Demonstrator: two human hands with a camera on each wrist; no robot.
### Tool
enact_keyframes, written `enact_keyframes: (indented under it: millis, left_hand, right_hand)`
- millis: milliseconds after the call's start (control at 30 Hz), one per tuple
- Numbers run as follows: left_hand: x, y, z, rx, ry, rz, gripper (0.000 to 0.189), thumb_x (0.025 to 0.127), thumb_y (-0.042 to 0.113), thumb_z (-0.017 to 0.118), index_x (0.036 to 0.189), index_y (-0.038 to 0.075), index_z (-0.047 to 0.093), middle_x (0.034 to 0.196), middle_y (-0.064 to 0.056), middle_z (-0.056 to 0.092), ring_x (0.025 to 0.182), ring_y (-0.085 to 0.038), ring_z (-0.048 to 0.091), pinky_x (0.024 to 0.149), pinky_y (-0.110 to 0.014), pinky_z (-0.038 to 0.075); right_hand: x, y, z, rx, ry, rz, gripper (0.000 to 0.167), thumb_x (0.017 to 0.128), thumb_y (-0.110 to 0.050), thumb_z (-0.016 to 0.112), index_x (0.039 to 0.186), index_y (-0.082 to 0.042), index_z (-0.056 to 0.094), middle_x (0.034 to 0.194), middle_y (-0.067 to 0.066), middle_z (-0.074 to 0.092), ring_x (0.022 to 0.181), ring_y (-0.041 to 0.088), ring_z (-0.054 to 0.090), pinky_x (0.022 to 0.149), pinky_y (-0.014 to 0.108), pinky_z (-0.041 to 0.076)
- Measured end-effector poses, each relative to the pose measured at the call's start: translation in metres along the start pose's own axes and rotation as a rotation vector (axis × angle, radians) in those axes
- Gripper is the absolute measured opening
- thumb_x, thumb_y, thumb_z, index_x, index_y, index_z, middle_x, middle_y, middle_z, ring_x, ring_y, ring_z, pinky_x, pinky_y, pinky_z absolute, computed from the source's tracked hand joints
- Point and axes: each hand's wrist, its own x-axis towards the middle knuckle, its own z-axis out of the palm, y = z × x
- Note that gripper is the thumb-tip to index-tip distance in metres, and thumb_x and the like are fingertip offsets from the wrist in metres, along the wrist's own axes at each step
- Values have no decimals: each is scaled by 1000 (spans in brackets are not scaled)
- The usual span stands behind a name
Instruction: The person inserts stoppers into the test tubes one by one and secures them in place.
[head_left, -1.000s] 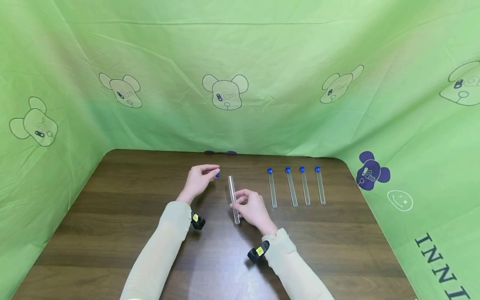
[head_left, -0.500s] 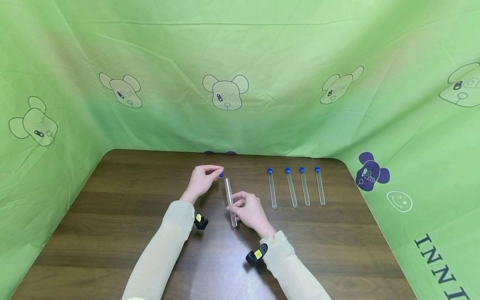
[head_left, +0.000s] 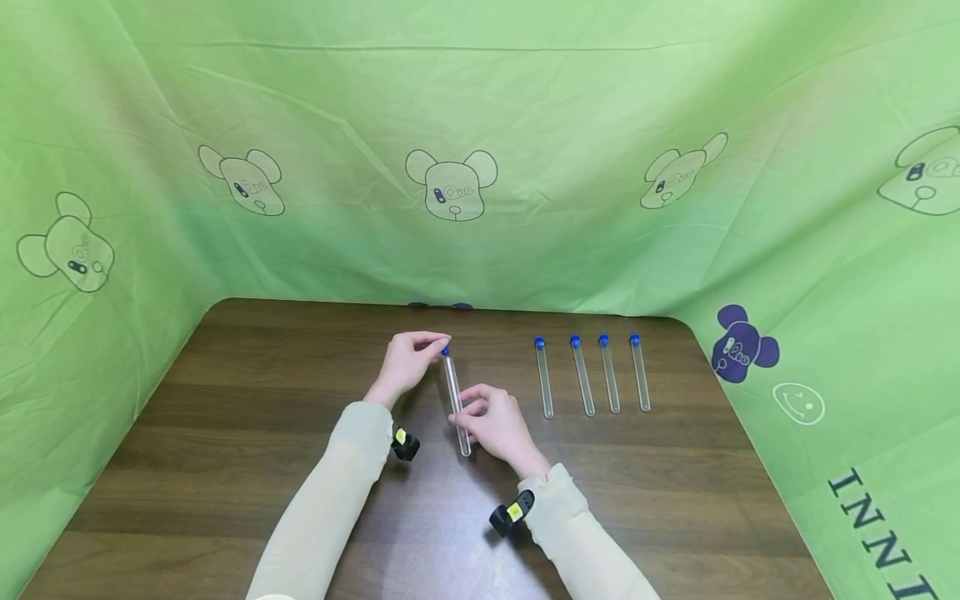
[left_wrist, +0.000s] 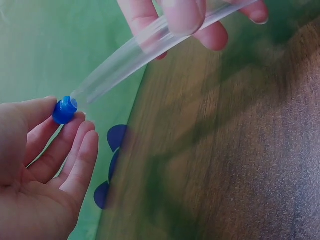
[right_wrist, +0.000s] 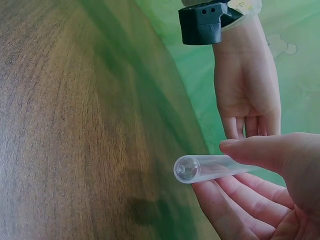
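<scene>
A small blue cap is pinched between the thumb and fingers of my left hand. My right hand holds a clear test tube between thumb and fingers, low on its length. The tube's mouth is at the cap in the left wrist view; whether the cap's stem is inside the rim I cannot tell. In the right wrist view the tube's rounded end faces the camera, and the cap is hidden there.
Several capped test tubes lie side by side on the right of the brown wooden table. A green printed cloth hangs behind and along both sides of the table.
My right hand has brought the test tube left, toward the cap. My left hand has shifted slightly right with the cap, and tube mouth and cap have come together.
</scene>
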Motion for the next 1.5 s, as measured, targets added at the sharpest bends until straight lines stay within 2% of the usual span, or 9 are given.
enact_keyframes:
  millis: [233,467,767,867,1000,1167,1333,1500]
  left_hand:
    - [-1,-4,1,-8,-9,-3,23,99,18,71,113,2,77,105,-12,76,91,-35,73,82,-34,59]
    - [-1,-6,1,-19,-13,-9,23,99,20,70,112,2,77,102,-13,76,93,-40,72,84,-37,59]
    - [-1,-8,4,-39,-20,-2,21,99,17,70,111,2,77,99,-12,76,83,-25,75,80,-33,60]
    - [-2,-8,6,-68,-23,-3,21,99,16,69,112,1,77,99,-12,76,82,-24,75,79,-33,60]
    - [-4,-9,9,-161,-37,-17,25,100,15,68,116,-4,74,99,-17,75,83,-24,74,77,-32,60]
    - [-9,-10,13,-294,-95,-62,38,97,13,72,128,-7,65,103,-23,73,86,-29,75,77,-34,60]
    - [-15,-11,16,-306,-126,-80,50,89,7,80,135,-2,62,96,-18,75,77,-24,75,74,-34,61]
    - [-17,-7,18,-335,-134,-89,53,88,-3,77,139,0,59,97,-19,75,87,-25,75,73,-35,61]
  right_hand:
    - [-1,-2,1,6,2,-1,24,86,-4,80,106,0,67,79,5,74,56,17,68,56,33,60]
    - [0,-1,1,10,6,2,23,86,-4,81,104,0,67,77,4,73,56,18,68,55,31,59]
    - [0,-1,1,23,8,-4,23,86,-3,80,104,2,66,76,6,73,55,18,68,54,31,59]
    - [0,-2,0,28,9,-2,23,86,-3,80,104,2,66,77,6,73,56,18,68,54,31,59]
    - [0,-2,0,37,13,8,24,86,-2,80,104,2,66,77,6,73,56,19,69,55,32,60]
    - [1,0,-1,37,16,6,24,86,-3,80,105,2,66,77,6,73,57,19,69,55,32,60]
    - [2,2,0,40,25,10,25,86,-3,81,105,3,66,77,7,73,57,20,69,55,32,60]
    - [3,2,0,45,35,11,25,86,-2,81,104,3,65,76,8,73,57,22,69,55,33,60]
